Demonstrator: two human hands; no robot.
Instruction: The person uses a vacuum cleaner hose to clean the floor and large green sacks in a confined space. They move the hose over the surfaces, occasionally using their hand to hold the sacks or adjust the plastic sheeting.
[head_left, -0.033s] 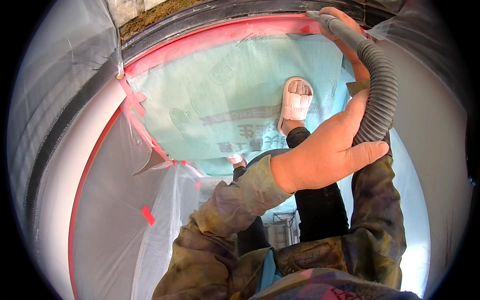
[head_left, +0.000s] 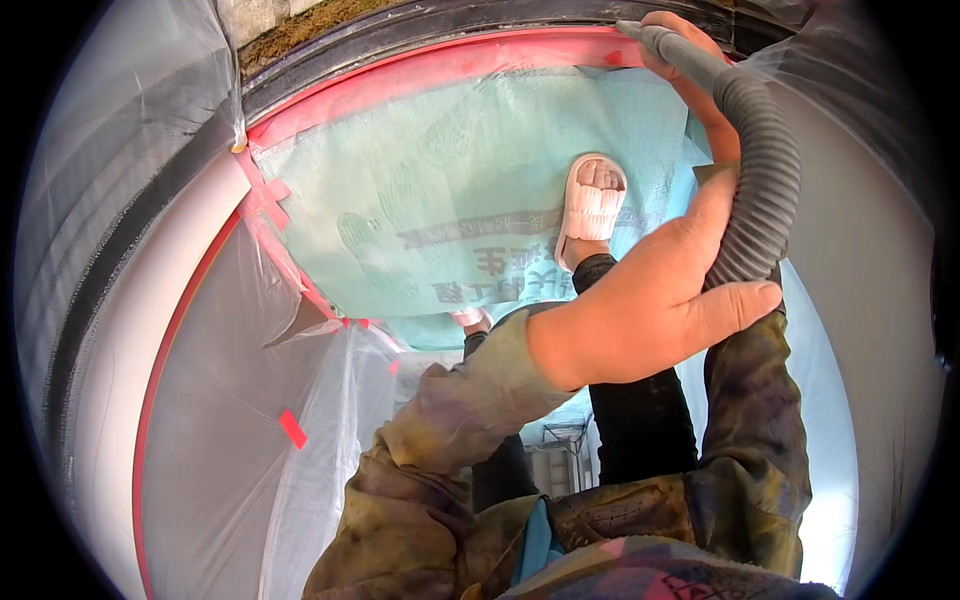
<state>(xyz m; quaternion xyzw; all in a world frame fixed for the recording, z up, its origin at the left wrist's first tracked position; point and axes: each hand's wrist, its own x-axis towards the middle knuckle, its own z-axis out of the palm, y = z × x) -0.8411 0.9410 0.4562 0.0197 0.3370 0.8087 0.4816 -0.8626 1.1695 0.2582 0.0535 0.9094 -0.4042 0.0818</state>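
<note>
A grey ribbed vacuum hose curves down from the top right. My right hand is closed round its far end, behind the narrow nozzle. The nozzle tip lies at the dark frame track, beside the pink tape; whether it touches the track I cannot tell. Lower on the hose, my left hand is wrapped against the ribbed bend, its thumb stretched out along the underside. Most of the left fingers are hidden behind the hose.
Pale green printed sheeting covers the floor, with my pink slipper standing on it. Clear plastic film hangs at the left beside a white curved panel. A grey panel rises at the right.
The left hand and its sleeve have shifted very slightly, and the hose bend a touch to the right. Both hands keep their hold on the hose.
</note>
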